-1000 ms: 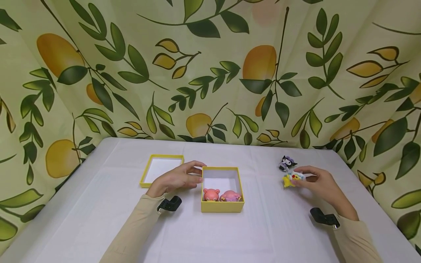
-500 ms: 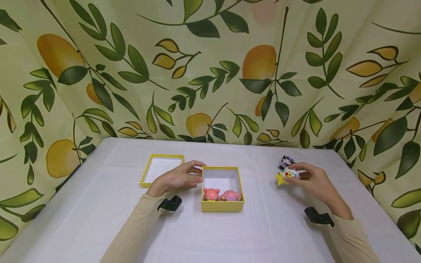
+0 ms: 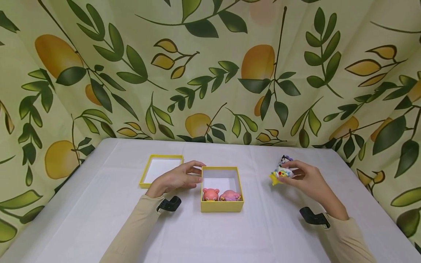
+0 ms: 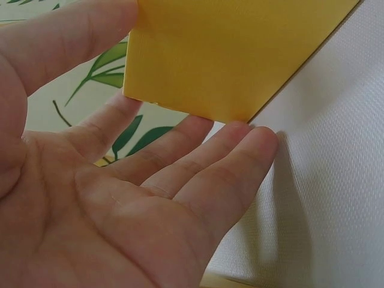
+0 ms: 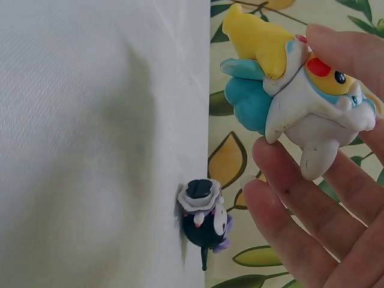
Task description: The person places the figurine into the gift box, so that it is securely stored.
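Observation:
My right hand (image 3: pixel 310 180) pinches a toy figurine (image 3: pixel 282 173) between thumb and fingers. In the right wrist view this figurine (image 5: pixel 312 111) has a yellow face with a red cheek, a white hood, blue parts and a yellow tail. It is held off the table. Behind it stands a small black, white and purple figurine (image 5: pixel 204 225), partly hidden in the head view. My left hand (image 3: pixel 177 178) touches the left side of a yellow box (image 3: pixel 222 207) with extended thumb and fingertips. Inside the box, along its front wall, sit a coral-pink eared figurine (image 3: pixel 211 193) and a pink-purple one (image 3: pixel 230 196).
A yellow-rimmed box lid (image 3: pixel 161 168) lies inside up behind my left hand, partly covered by it. White cloth covers the table (image 3: pixel 250 233). A curtain (image 3: pixel 204 84) printed with leaves and fruit hangs along the table's back edge.
My right hand has carried the yellow, white and blue figurine leftward, now overlapping more of the black-and-purple one. The left hand and the box have stayed put.

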A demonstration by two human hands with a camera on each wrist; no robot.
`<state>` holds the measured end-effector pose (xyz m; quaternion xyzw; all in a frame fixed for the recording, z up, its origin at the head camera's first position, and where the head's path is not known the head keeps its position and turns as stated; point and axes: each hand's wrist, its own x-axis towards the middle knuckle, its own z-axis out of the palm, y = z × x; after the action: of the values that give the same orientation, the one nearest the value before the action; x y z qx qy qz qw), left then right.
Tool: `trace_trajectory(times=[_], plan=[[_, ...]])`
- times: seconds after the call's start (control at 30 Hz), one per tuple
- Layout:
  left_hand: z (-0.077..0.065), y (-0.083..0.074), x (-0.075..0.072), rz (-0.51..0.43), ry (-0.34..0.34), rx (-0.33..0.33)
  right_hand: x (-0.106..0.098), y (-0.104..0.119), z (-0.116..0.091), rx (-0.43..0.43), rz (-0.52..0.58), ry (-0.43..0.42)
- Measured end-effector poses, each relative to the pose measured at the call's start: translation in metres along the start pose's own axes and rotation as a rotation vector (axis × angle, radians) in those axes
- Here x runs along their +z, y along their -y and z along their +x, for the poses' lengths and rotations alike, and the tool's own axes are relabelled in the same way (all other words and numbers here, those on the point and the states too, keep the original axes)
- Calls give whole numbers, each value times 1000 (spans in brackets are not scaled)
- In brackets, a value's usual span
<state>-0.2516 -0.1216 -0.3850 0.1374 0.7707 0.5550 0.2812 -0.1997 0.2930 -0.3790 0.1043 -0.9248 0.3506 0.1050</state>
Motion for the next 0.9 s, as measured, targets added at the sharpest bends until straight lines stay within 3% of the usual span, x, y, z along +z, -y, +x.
trace_trajectory(times=[0.33,0.9], plan=[[-1,-2,0,-3,-6,2,6,4,3,-59,11,-11],[0,0,1,-6,-9,0,11,19,1,-47,80,14]])
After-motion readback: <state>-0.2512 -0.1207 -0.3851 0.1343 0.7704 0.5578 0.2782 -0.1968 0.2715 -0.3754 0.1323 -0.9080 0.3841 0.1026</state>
